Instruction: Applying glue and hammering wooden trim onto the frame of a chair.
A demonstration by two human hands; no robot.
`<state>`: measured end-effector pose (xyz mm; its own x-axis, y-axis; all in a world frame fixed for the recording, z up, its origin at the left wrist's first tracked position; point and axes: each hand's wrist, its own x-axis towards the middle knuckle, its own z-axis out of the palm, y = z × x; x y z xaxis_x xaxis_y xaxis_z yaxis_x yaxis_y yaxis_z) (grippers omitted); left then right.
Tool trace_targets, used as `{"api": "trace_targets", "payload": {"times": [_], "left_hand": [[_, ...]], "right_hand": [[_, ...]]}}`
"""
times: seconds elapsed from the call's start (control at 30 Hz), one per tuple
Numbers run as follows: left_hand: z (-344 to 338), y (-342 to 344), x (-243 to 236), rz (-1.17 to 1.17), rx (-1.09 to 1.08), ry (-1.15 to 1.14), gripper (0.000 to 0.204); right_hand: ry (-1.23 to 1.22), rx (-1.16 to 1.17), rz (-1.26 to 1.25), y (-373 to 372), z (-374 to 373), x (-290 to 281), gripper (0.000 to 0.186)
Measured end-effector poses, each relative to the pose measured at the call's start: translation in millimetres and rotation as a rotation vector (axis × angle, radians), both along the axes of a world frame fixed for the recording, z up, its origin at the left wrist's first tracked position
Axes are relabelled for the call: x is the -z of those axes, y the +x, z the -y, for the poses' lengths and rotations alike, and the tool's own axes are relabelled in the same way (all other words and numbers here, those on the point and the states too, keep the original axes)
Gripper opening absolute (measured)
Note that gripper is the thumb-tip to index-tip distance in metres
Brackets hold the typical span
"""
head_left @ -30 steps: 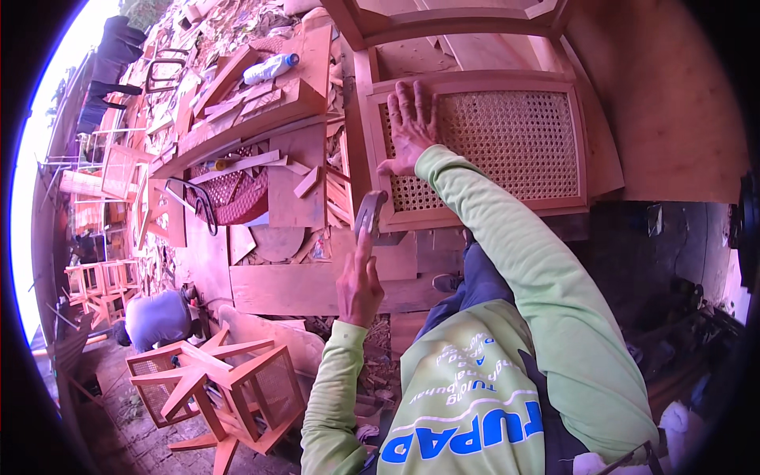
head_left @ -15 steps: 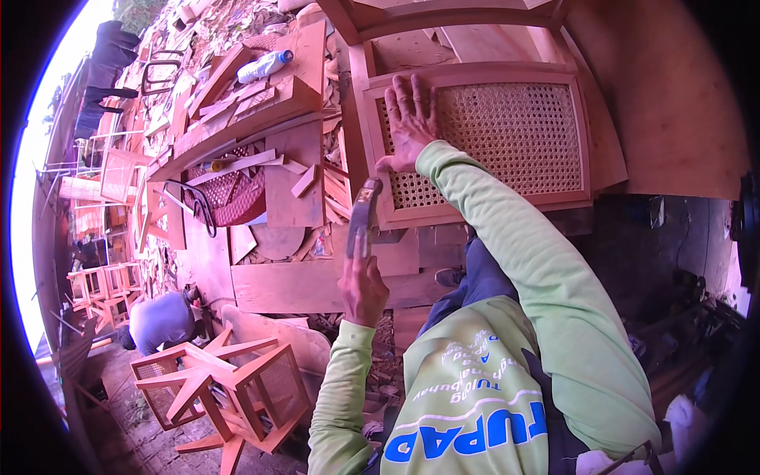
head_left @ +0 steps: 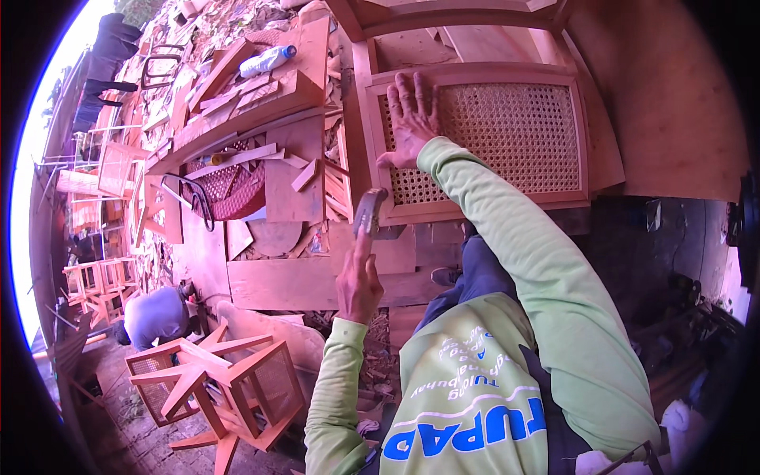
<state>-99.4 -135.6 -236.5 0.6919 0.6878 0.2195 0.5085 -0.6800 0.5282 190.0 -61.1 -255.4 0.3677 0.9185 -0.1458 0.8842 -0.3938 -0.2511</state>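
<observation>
A wooden chair frame (head_left: 586, 134) with a woven cane panel (head_left: 507, 134) set in it lies in front of me. My right hand (head_left: 412, 127) rests flat on the panel's left part, fingers spread, fingertips over the far rail. My left hand (head_left: 360, 289) is wrapped round a hammer (head_left: 369, 214), its index finger stretched along the tool. The hammer's dark head is beside the frame's near left corner; I cannot tell whether it touches the wood. My grip hides the hammer's lower end.
On the left, wood offcuts (head_left: 237, 99) and a plastic bottle (head_left: 267, 61) lie on a board. Unfinished chair frames (head_left: 226, 380) stand at lower left, near a bent-over person (head_left: 156, 317). A large plywood sheet (head_left: 665, 103) is at right; scraps litter the ground.
The hammer has tilted, its head shifting down and slightly right, closer to the frame's corner. My left hand has turned a little with it. My right hand stays on the panel.
</observation>
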Motion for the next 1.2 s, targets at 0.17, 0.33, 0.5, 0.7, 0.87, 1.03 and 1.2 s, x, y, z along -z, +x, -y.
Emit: {"api": "trace_targets", "payload": {"times": [0.17,0.33,0.5,0.7,0.87,1.03,1.2], "left_hand": [[9,-15,13,0.079,0.043,0.141,0.064],[12,-17,6,-0.041,0.019,0.002,0.064],[8,-10,14,-0.011,0.013,0.022,0.063],[8,-14,-6,0.085,-0.053,0.025,0.059],[-19,12,-17,0.129,-0.071,0.083,0.061],[-45,46,-31,0.129,-0.109,-0.060,0.061],[-80,87,-39,0.099,-0.101,-0.017,0.062]], "right_hand": [[0.002,-0.005,0.019,1,1,-7,0.150],[-0.003,-0.013,-0.019,-4,3,-3,0.150],[-0.002,-0.006,-0.002,4,-1,4,0.151],[0.044,-0.017,0.006,5,-8,-4,0.153],[0.122,-0.010,-0.065,6,-1,17,0.159],[0.216,0.025,-0.082,-1,10,19,0.160],[0.112,0.092,-0.073,-2,11,-2,0.155]]}}
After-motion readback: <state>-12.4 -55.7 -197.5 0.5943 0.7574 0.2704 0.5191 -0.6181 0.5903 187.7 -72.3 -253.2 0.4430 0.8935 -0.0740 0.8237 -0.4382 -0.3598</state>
